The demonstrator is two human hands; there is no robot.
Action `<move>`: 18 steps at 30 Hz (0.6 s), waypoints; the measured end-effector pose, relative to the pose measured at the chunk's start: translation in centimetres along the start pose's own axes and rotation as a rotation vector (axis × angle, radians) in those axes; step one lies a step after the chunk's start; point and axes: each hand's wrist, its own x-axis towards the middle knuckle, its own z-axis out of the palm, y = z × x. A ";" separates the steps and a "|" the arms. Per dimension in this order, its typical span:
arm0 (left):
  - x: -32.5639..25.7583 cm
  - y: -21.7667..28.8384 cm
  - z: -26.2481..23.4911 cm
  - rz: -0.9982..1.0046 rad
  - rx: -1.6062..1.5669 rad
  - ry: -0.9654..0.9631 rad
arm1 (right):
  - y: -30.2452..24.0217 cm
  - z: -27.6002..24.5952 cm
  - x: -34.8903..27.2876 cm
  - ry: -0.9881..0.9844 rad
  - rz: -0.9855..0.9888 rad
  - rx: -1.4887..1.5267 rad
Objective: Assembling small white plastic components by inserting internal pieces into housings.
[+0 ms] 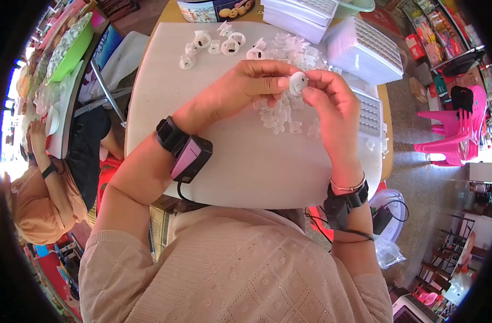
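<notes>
Above the far middle of the white tabletop (pixel 246 156), a small round white plastic part (pixel 298 83) is held up between my two hands. The fingertips of my left hand (pixel 251 83) pinch it from the left. From the right, the thumb and forefinger of my right hand (pixel 335 102) grip its edge. Behind and below my fingers spreads a pile of small translucent plastic pieces (pixel 278 114), partly covered by my hands. Several round white parts with dark slots (pixel 231 46) lie loose beyond my left hand.
Stacked white compartment trays (pixel 364 51) stand at the table's far right, with another stack (pixel 302 16) behind. A single tray (pixel 371 116) lies by the right edge. A printed tin (pixel 216 9) sits at the back. To the left, another person (pixel 47 199) sits beside a table with a green basin (pixel 71 48).
</notes>
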 end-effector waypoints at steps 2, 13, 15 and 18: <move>-0.2 0.3 0.3 -0.002 0.034 0.024 | -0.3 0.0 0.1 0.017 0.057 0.095; -0.3 0.3 1.8 0.115 0.325 0.246 | 0.4 0.5 -0.2 0.043 -0.024 -0.151; -0.2 0.3 1.9 0.112 0.335 0.256 | 0.4 0.8 -0.2 0.028 0.028 -0.139; -0.2 0.1 2.2 0.085 0.310 0.260 | 0.8 1.0 -0.4 0.024 0.031 -0.063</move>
